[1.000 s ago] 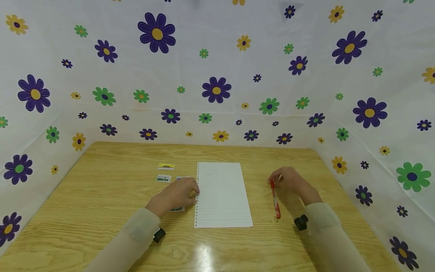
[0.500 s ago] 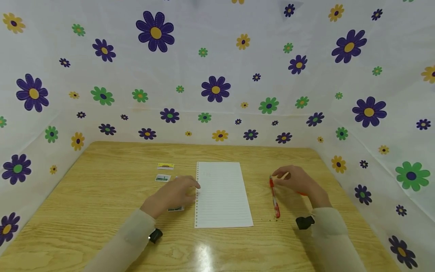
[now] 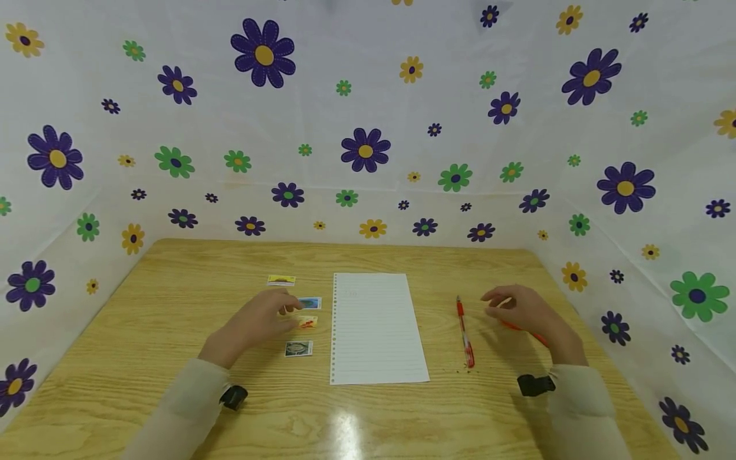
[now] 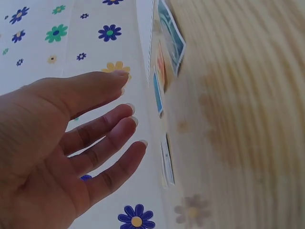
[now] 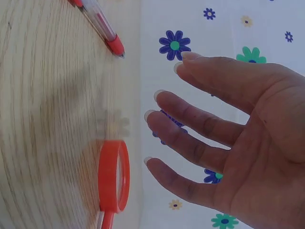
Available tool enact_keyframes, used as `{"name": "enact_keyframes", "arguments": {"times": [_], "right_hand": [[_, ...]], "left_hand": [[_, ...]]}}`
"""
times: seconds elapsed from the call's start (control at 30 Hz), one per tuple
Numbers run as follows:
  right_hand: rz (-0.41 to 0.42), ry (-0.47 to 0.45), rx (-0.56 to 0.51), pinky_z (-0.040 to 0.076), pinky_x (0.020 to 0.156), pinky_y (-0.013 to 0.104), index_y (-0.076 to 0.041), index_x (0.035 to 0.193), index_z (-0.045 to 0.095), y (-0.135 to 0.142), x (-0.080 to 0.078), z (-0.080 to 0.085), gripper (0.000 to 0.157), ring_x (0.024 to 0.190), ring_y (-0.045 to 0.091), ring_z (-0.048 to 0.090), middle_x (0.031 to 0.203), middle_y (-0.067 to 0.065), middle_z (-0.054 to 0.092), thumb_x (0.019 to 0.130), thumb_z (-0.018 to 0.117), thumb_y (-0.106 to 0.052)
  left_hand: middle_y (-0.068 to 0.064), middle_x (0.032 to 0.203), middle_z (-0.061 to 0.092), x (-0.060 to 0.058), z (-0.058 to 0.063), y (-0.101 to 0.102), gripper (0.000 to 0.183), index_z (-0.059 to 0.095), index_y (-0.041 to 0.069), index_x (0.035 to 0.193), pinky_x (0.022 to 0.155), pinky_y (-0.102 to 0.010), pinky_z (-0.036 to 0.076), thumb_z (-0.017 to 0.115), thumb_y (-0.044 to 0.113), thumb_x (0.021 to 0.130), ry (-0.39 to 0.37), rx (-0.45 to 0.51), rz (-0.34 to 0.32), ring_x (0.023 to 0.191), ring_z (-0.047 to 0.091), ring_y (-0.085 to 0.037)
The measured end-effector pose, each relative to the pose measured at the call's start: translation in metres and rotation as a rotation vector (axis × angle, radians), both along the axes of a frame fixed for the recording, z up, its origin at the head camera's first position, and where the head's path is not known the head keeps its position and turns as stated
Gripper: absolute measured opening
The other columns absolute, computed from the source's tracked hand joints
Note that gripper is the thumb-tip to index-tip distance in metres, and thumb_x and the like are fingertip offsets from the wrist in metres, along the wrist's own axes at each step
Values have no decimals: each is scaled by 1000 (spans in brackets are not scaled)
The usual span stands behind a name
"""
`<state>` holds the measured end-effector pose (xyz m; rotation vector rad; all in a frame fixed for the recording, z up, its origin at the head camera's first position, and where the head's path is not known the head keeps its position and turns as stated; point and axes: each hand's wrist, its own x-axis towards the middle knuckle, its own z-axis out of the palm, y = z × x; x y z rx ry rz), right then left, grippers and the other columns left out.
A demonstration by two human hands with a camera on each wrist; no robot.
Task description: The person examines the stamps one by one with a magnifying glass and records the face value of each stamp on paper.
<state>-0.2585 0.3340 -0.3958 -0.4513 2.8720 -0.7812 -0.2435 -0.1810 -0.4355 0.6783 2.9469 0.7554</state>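
Note:
My left hand (image 3: 253,322) hovers over the stamps left of the paper, its fingers loosely bent with nothing between them. Beside its fingertips lie a blue stamp (image 3: 312,303) and a stamp with a red picture (image 3: 308,322). A dark green stamp (image 3: 299,348) lies nearer me, a yellow one (image 3: 281,280) farther back; another is hidden behind the hand. Holding nothing, my right hand (image 3: 526,314) is raised right of a red pen (image 3: 464,335). Beneath it is a red magnifying glass (image 5: 109,176), mostly covered in the head view.
A lined sheet of paper (image 3: 376,332) with punched holes lies mid-table, between the stamps and the pen. Small dark crumbs (image 3: 467,371) dot the wood by the pen's near end. Flower-printed white cloth (image 3: 368,211) encloses the table (image 3: 172,306) at the back and sides.
My left hand has drawn back leftward from the paper's edge, uncovering stamps. The right hand has let go of the pen and shifted right; the pen now lies alone.

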Motion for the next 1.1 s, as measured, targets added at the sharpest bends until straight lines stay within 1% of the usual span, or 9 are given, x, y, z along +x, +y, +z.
{"name": "enact_keyframes", "arguments": {"times": [0.1,0.23,0.4,0.47,0.67,0.77,0.87,1.0,1.1], "right_hand": [[-11,10,8,61,81,42,0,122,71,5,3,1,30,94,28,71,111,19,74,99,69,-19],[-39,22,28,60,83,43,1,118,72,12,6,1,27,94,28,70,108,18,74,97,71,-17],[-70,26,72,58,89,52,2,114,72,22,8,1,24,97,34,67,106,20,73,96,72,-14],[-93,6,90,57,88,55,3,113,71,26,9,2,25,97,36,66,106,22,72,95,73,-14],[-163,-64,157,55,85,57,5,113,69,33,11,7,30,95,38,64,106,27,69,92,75,-16],[-204,-92,163,55,86,57,5,114,68,35,11,6,30,95,39,63,107,29,68,92,74,-15],[-221,-94,167,55,85,56,5,113,68,37,11,2,29,95,39,63,108,30,67,91,74,-14],[-235,-99,163,55,85,55,6,113,68,39,9,-1,31,95,40,62,108,31,66,89,73,-12],[-261,-125,157,55,86,55,6,115,66,41,9,-1,33,97,41,61,111,32,64,88,74,-11]], "left_hand": [[-7,104,73,0,-3,-6,23,76,5,113,83,-41,59,78,13,91,-1,20,7,92,65,-20],[-7,103,73,-1,-6,-10,22,76,5,112,83,-41,59,77,14,92,-19,38,24,92,66,-20],[-9,104,74,-3,-9,-13,22,76,4,112,85,-44,59,76,13,92,-43,53,18,93,67,-23],[-9,104,74,-4,-10,-14,22,76,3,112,85,-45,59,76,12,92,-41,55,11,93,68,-23],[-10,101,73,-4,-12,-13,23,75,2,113,85,-45,58,76,11,92,-46,71,0,92,67,-23],[-9,99,72,-5,-13,-12,23,74,1,113,85,-44,57,75,12,92,-72,75,13,91,65,-22],[-8,99,70,-6,-15,-12,24,74,3,114,85,-43,57,75,13,92,-88,60,33,91,63,-20],[-7,98,70,-8,-18,-13,24,75,3,114,85,-42,56,75,13,92,-93,42,47,89,61,-18],[-8,99,68,-8,-18,-13,26,74,3,116,85,-42,55,74,13,92,-99,43,45,88,59,-19]]}}
